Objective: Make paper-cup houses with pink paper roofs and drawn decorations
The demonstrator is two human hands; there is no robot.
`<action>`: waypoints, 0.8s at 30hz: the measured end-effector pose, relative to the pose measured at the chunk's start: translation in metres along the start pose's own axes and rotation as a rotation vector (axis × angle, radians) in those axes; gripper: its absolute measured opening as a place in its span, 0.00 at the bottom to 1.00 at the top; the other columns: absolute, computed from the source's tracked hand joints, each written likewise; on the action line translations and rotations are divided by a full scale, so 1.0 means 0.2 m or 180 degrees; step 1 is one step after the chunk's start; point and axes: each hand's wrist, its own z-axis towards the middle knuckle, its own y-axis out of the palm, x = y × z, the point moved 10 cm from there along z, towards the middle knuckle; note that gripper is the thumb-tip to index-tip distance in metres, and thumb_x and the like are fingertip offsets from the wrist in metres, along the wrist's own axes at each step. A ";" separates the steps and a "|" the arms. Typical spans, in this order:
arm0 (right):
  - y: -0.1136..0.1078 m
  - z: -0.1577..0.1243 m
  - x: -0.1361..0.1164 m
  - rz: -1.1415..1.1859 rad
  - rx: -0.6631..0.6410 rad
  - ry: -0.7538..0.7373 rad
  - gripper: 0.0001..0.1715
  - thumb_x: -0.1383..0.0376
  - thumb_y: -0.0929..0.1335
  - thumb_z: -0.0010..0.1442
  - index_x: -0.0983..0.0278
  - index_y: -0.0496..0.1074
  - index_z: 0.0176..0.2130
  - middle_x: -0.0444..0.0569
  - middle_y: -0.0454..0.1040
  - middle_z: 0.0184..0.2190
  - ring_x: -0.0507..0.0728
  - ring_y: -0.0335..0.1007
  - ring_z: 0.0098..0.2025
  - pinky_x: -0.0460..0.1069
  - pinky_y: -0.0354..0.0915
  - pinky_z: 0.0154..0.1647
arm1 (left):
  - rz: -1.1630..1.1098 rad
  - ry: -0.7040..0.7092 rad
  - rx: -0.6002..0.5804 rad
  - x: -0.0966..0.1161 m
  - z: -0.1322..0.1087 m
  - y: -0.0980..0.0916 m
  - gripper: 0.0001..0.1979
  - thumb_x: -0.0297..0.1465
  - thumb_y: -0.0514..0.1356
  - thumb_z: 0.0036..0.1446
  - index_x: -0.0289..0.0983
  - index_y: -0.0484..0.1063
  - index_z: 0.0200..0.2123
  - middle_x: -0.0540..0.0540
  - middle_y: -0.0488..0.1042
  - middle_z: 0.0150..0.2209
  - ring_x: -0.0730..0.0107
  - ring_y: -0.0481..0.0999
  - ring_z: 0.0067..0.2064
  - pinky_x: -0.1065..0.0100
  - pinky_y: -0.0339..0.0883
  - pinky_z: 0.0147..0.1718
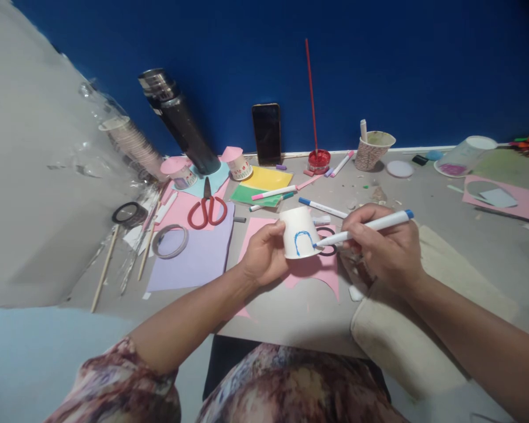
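My left hand [267,257] is closed around the side of a white paper cup [296,223], held upside down with its wide rim low. A blue arch outline is drawn on the cup's front. Between the fingers of my right hand [381,247] is a white felt-tip pen [374,225] with a blue end, its tip at the cup just right of the arch. Beneath the cup lies pink paper [311,276] with a curved cut edge. Dark scissor handles [330,232] show partly behind the cup and pen.
Red-handled scissors [207,208], a tape roll [170,241] and purple paper [198,258] lie left. Behind stand a black flask [185,126], two small cups with pink cone tops [240,167], a phone [267,134] and a red pot [318,163]. A beige cloth [427,311] lies right.
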 end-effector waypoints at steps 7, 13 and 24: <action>0.00 0.00 0.02 -0.0049 -0.0041 0.0085 0.14 0.55 0.75 0.62 0.61 0.78 0.31 0.43 0.73 0.19 0.52 0.64 0.20 0.47 0.60 0.20 | 0.0051 -0.0040 0.0059 -0.01 0.00 0.00 0.22 0.32 0.61 0.56 0.29 0.75 0.53 0.35 0.84 0.41 0.47 0.84 0.45 0.48 0.73 0.54; -0.05 0.02 0.03 0.0252 0.0318 0.0048 0.14 0.53 0.76 0.62 0.60 0.79 0.34 0.43 0.75 0.21 0.51 0.66 0.22 0.45 0.61 0.22 | 0.0244 0.0269 0.0144 0.10 0.02 -0.06 0.28 0.32 0.62 0.56 0.29 0.72 0.60 0.34 0.85 0.44 0.44 0.84 0.49 0.47 0.72 0.56; -0.14 0.14 0.11 0.0549 0.0620 0.0073 0.18 0.51 0.77 0.56 0.61 0.75 0.29 0.41 0.71 0.18 0.49 0.61 0.18 0.44 0.57 0.18 | 0.0681 0.0679 0.0008 0.19 0.04 -0.06 0.31 0.29 0.69 0.49 0.36 0.73 0.58 0.41 0.84 0.43 0.50 0.85 0.44 0.52 0.76 0.49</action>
